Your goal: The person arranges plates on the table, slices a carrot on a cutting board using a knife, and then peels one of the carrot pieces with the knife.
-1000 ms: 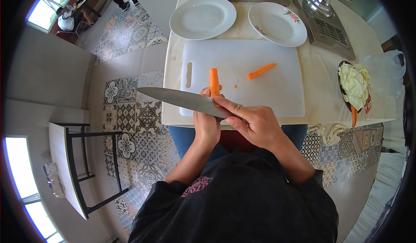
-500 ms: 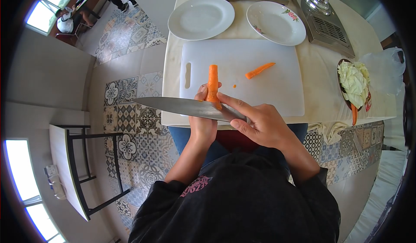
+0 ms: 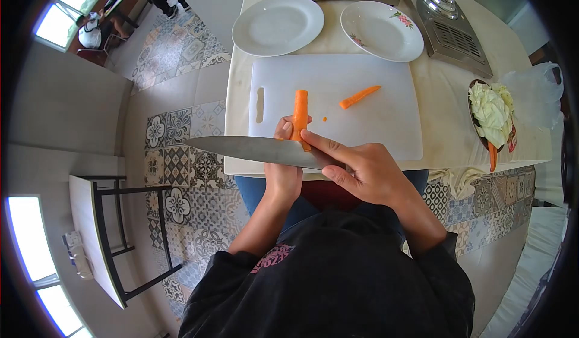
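Observation:
A thick piece of carrot stands upright in my left hand, whose fingers are closed around its lower part. My right hand grips a large kitchen knife by the handle, with the index finger stretched along toward the carrot. The wide blade points left and lies across the carrot's lower end, hiding part of my left hand. Both hands are over the near edge of the white cutting board. On the board rest a thin tapered carrot piece and a tiny orange scrap.
Beyond the board stand a white oval plate and a flower-patterned plate. Steel stoves sit at the back. At right, cabbage fills a dish beside a clear plastic bag. A person sits far left.
The carrot in my left hand has turned and shifted slightly to the right. The knife and my right hand have barely moved.

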### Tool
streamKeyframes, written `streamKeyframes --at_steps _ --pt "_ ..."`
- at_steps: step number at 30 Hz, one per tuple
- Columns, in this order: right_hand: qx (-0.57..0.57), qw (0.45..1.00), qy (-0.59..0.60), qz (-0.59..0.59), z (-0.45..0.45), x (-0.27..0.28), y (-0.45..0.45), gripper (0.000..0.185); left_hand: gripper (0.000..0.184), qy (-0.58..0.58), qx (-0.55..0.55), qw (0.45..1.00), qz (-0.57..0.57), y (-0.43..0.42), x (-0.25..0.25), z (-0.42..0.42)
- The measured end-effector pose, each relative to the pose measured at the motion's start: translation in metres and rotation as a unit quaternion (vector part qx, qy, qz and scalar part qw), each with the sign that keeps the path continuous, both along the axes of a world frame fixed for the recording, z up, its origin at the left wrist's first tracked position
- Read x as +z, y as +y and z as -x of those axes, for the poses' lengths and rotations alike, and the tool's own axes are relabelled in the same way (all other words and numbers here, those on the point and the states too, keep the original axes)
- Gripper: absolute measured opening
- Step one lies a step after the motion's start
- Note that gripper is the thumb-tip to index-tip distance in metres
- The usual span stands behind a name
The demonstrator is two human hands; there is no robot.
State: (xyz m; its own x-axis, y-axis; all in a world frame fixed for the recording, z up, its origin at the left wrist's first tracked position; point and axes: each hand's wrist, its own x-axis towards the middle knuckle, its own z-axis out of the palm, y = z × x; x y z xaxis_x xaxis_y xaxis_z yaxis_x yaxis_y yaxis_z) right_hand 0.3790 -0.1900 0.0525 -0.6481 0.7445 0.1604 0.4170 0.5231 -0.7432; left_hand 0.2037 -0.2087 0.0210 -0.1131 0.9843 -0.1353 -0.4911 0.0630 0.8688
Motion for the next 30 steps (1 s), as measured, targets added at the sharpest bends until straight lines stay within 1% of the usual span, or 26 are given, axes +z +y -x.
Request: streamKeyframes --at_steps 2,4,5,7,8,10,13,14,16,19,22,26,30 --pt "0.012 1.0 0.015 0.003 0.0 0.001 -0.001 0.056 0.036 0.0 0.005 1.0 -0.026 -0.001 0.001 -0.001" --pt "0.03 0.999 0.036 0.001 0.0 0.002 -0.003 0.059 0.034 -0.023 0.0 1.0 -0.021 0.001 0.008 -0.001" --pt "0.024 1.0 0.014 0.012 0.0 0.005 -0.003 0.059 0.033 -0.035 -0.001 0.999 -0.018 0.002 0.01 -0.001" --pt "0.012 0.999 -0.03 0.032 -0.002 0.01 -0.001 0.06 0.036 -0.01 0.013 1.0 -0.01 0.0 0.007 -0.001" --pt "0.01 0.999 -0.021 0.023 -0.002 0.009 -0.001 0.059 0.038 0.003 0.019 1.0 -0.007 0.0 0.006 -0.001" --pt "0.006 1.0 -0.006 0.004 -0.003 0.006 -0.001 0.059 0.038 -0.008 0.012 1.0 -0.012 -0.001 0.003 -0.001" --pt "0.017 0.998 0.061 -0.016 -0.001 0.0 -0.003 0.06 0.038 -0.022 0.006 1.0 -0.022 -0.001 0.004 -0.001" --pt "0.014 0.998 0.052 -0.014 -0.001 0.001 -0.003 0.06 0.037 -0.026 0.006 0.999 -0.025 -0.001 0.004 -0.001" --pt "0.008 0.999 0.034 -0.012 -0.001 0.006 -0.004 0.059 0.037 -0.005 0.005 1.0 -0.019 -0.002 0.006 0.0" --pt "0.002 0.998 0.048 -0.043 0.0 -0.003 -0.004 0.059 0.038 0.008 0.017 1.0 -0.009 -0.002 0.008 -0.003" --pt "0.019 1.0 -0.021 -0.006 -0.002 0.007 -0.003 0.059 0.038 0.022 0.022 0.999 -0.013 -0.003 0.007 -0.002" --pt "0.018 1.0 0.006 0.006 -0.002 0.006 -0.003 0.056 0.037 0.034 0.024 0.999 -0.007 -0.004 0.011 -0.002" --pt "0.017 0.999 0.02 0.019 -0.002 0.004 -0.001 0.052 0.037 0.072 0.029 0.997 -0.03 -0.003 0.009 -0.002"
